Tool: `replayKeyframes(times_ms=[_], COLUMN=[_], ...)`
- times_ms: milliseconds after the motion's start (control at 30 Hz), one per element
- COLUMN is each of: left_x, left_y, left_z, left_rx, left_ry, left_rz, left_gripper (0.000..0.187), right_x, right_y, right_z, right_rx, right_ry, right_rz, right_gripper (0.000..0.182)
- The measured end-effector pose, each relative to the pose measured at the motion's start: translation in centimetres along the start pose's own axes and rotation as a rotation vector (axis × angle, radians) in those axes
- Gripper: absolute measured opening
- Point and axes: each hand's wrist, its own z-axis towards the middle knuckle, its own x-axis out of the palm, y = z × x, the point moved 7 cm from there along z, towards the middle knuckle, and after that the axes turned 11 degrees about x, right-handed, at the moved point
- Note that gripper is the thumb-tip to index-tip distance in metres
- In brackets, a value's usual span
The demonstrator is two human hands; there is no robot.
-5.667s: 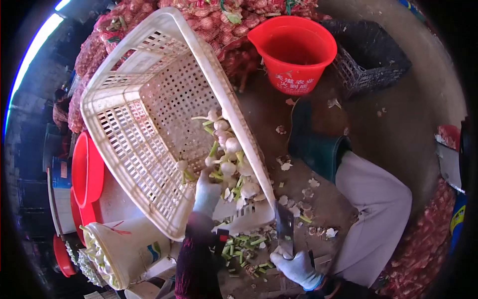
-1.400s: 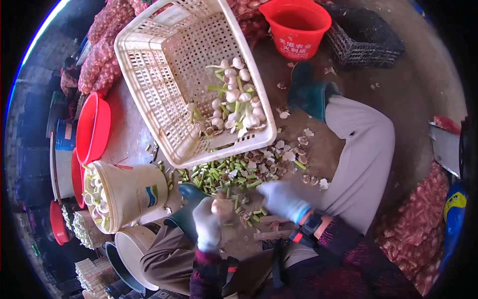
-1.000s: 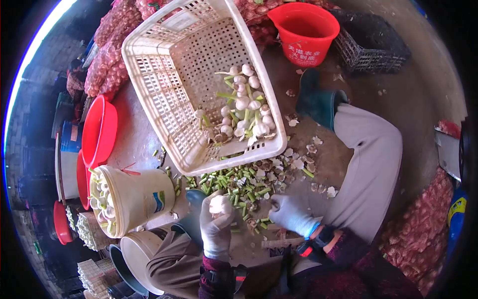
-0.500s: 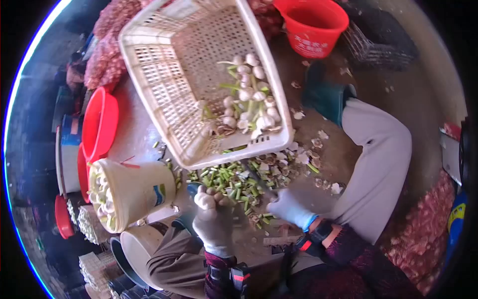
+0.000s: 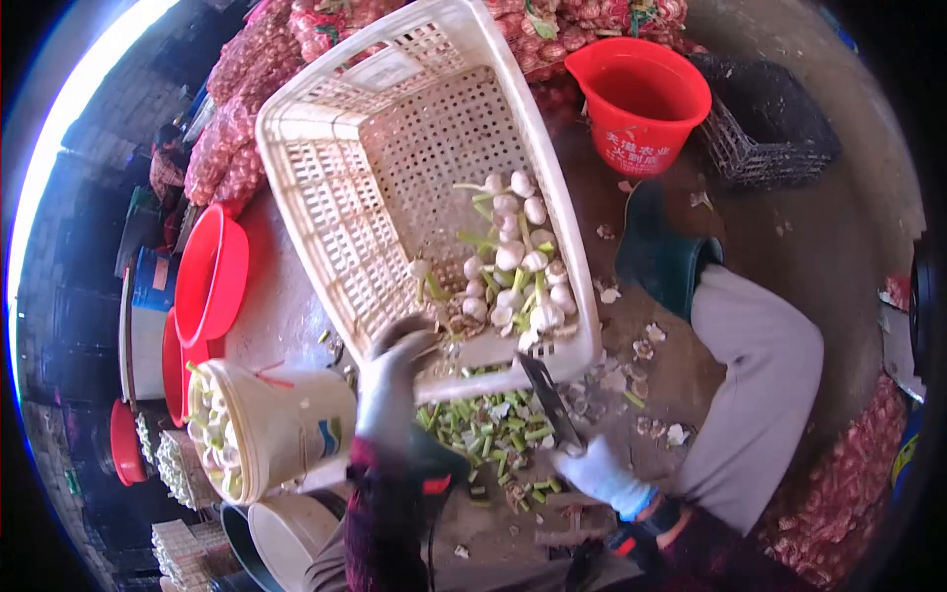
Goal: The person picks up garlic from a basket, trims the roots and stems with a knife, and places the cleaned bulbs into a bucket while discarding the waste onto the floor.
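Observation:
My left hand (image 5: 393, 380), in a pale glove with dark, smeared fingertips, reaches over the near wall of the white plastic crate (image 5: 584, 286). Its fingers are somewhat spread, with no bulb visible in them. Garlic bulbs (image 5: 510, 257) with green stems lie in the crate's near right corner, to the right of this hand. My right hand (image 5: 602, 479), also gloved, is closed around the handle of a dark-bladed knife (image 5: 550, 400). The blade points up and left toward the crate's near rim. Below the crate, cut green stem pieces (image 5: 483, 429) cover the floor.
A white bucket (image 5: 291, 419) full of trimmed garlic lies tilted at left, beside red basins (image 5: 222, 276). Ahead are a red bucket (image 5: 636, 143), a black crate (image 5: 774, 148) and mesh garlic sacks (image 5: 227, 163). My boot (image 5: 671, 252) is right of the white crate.
My left hand, which held white garlic near my knees, has moved up and forward to the crate and no longer shows the garlic. My right hand still grips the knife. The view has shifted.

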Motion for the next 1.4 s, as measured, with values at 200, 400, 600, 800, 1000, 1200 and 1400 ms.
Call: replayKeyframes(times_ms=[200, 400, 600, 800, 1000, 1200, 1400], left_x=[1.7, 1.2, 1.2, -2.0, 2.2, 2.8, 1.5], left_y=[16.0, 18.6, 14.0, 6.1, 1.4, -0.8, 0.0], left_z=[14.2, 15.0, 10.9, 0.3, -10.8, -17.2, -19.2], left_rx=[-0.154, -0.302, 0.017, 0.002, -0.014, -0.023, 0.001], left_ry=[0.395, 0.434, 0.224, -0.051, -0.053, -0.013, -0.003], left_rz=[1.274, 1.316, 0.619, 0.008, -0.228, -0.065, 0.203], left_gripper=[0.054, 0.061, 0.038, 0.040, 0.067, 0.062, 0.049], right_x=[-1.6, -1.5, -2.1, -2.8, -2.0, -1.4, 0.0], right_y=[-4.5, -2.8, -2.4, 0.2, 3.0, 7.0, 6.6], right_z=[0.7, 2.6, 1.9, 0.6, -2.7, -6.4, -7.6], right_rx=[0.363, 0.212, 0.197, 0.178, -0.122, -0.568, -0.675], right_ry=[-0.029, -0.054, -0.061, -0.023, 0.036, -0.012, 0.026], right_rz=[0.160, 0.016, 0.088, 0.074, -0.128, -0.470, -0.639], right_gripper=[0.019, 0.017, 0.014, 0.013, 0.012, 0.021, 0.016])
